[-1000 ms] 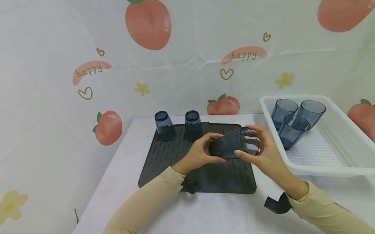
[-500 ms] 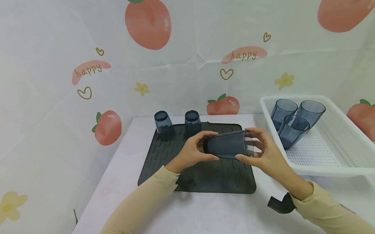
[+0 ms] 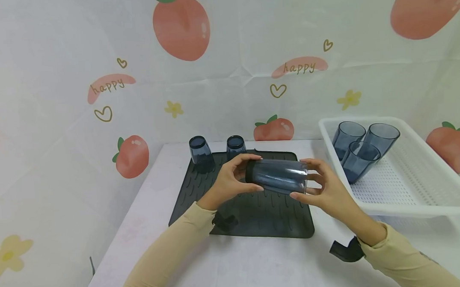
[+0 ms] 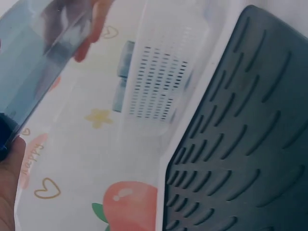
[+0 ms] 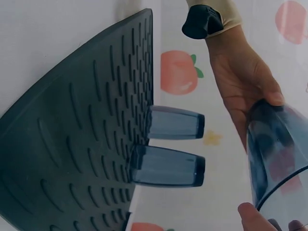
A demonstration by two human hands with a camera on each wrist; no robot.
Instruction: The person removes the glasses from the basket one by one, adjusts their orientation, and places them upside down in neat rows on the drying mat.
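Above the black ridged mat (image 3: 256,221), a blue-tinted drinking glass (image 3: 277,175) lies sideways in the air between both hands. The left hand (image 3: 231,177) grips its dark base end, thumb below and fingers above. At the rim end, the right hand (image 3: 326,186) holds the glass with thumb and fingers spread around it. The right wrist view shows the glass (image 5: 274,144) with its rim toward that camera. Two more glasses, a left one (image 3: 201,153) and a right one (image 3: 235,146), stand upside down at the back of the mat.
On the right stands a white perforated basket (image 3: 414,210) with three blue glasses (image 3: 361,155) upright or leaning in its left part. A white table (image 3: 258,266) lies under everything. Behind it hangs a white sheet (image 3: 228,96) printed with fruit and flowers.
The glass has swung from a tilt with its rim facing the camera to nearly level and side-on, moving slightly left. The left hand moved left with the base; the right stayed at the rim.
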